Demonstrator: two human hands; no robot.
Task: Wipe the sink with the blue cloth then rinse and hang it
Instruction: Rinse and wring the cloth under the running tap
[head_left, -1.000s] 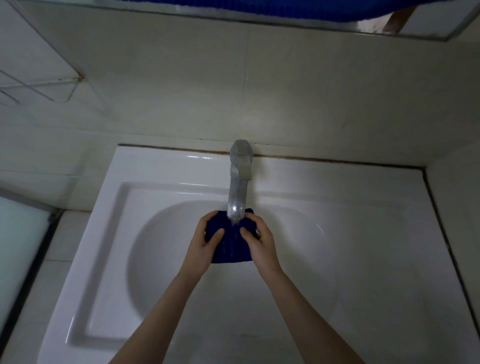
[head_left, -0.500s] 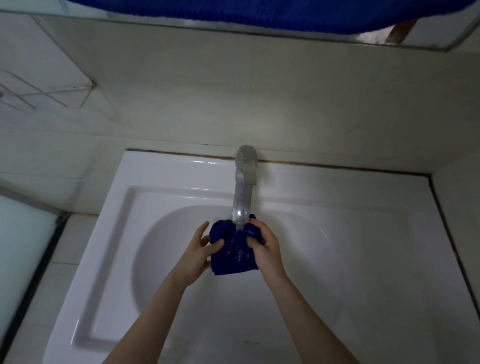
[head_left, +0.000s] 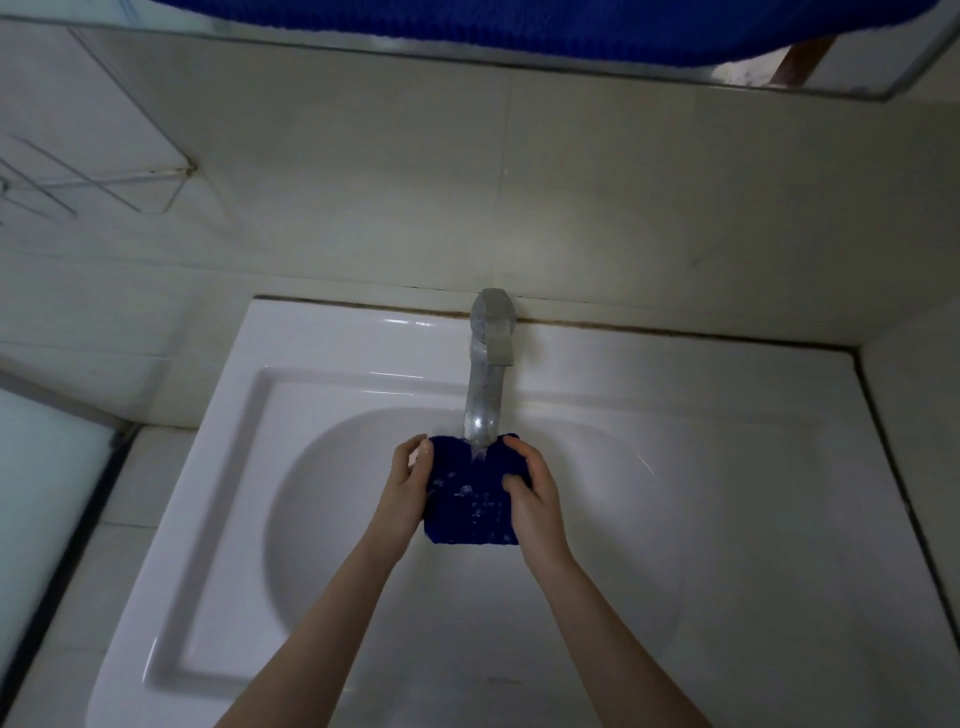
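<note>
A wet dark blue cloth (head_left: 470, 506) is bunched between both hands over the bowl of the white sink (head_left: 727, 519). Water runs from the metal tap (head_left: 485, 384) onto the cloth's top edge. My left hand (head_left: 402, 486) grips the cloth's left side, thumb on top. On the right side, my right hand (head_left: 535, 493) squeezes it with curled fingers. Part of the cloth is hidden under my palms.
A wire rack (head_left: 93, 187) is fixed to the tiled wall at the upper left. A mirror edge (head_left: 623, 78) runs along the top, showing blue fabric. A tiled wall closes off the sink's right side. A frosted pane (head_left: 36, 499) stands at the left.
My hands have kneaded the cloth under the running water, spreading it a little wider. The view has tilted up slightly, so the sink sits lower in frame.
</note>
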